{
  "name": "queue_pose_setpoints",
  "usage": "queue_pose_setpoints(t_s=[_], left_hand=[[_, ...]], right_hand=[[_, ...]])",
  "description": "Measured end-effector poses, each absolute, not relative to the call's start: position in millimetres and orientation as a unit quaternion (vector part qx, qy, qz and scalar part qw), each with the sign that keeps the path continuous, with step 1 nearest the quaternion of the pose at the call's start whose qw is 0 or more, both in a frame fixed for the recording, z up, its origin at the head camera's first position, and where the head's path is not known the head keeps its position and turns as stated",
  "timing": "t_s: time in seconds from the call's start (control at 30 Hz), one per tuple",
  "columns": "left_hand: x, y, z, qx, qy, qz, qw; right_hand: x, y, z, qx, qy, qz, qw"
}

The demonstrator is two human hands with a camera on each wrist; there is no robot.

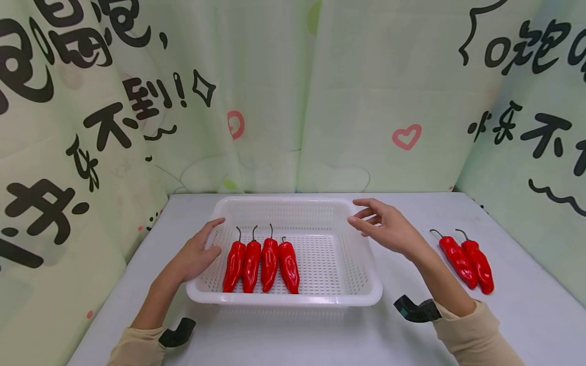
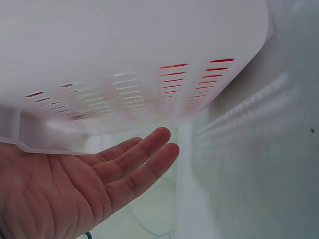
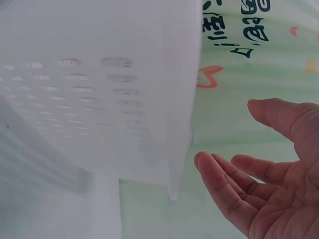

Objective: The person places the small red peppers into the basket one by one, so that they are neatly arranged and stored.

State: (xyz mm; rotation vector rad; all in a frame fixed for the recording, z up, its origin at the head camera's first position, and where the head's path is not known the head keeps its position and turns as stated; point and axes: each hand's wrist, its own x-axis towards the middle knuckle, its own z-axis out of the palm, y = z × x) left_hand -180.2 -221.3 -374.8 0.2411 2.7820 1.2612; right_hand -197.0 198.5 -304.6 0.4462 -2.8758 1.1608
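A white slotted plastic basket (image 1: pixel 284 300) stands on the table, with several red chili peppers (image 1: pixel 269 265) side by side in its left half, stems toward the back. My left hand (image 1: pixel 199 255) is at the basket's left rim, thumb over the inside. In the left wrist view, that hand's fingers (image 2: pixel 144 172) stretch out loosely below the rim, apart from the slotted side wall; its thumb is hidden. Off the right rim of the basket, my right hand (image 1: pixel 382 226) hovers with fingers loosely bent and thumb spread, holding nothing. The right wrist view shows a gap between that hand and the basket.
Two more red chili peppers (image 1: pixel 467 262) lie together on the white table (image 1: pixel 293 338), right of the basket and beyond my right forearm. Pale green curtains (image 1: pixel 348 101) with black writing and hearts enclose the table at the back and sides.
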Motion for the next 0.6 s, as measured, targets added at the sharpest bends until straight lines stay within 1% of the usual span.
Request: queue_pose_setpoints(t_s=[0.3,0.6], left_hand=[[-180.0,-221.9,-374.1,0.082,0.907,0.412,0.036],[-179.2,-221.5,-374.2,0.079,0.908,0.409,0.036]], right_hand=[[-194.6,211.3,-312.6,0.132,-0.917,0.376,0.004],[-193.1,226.2,-321.5,0.110,-0.922,0.371,-0.008]])
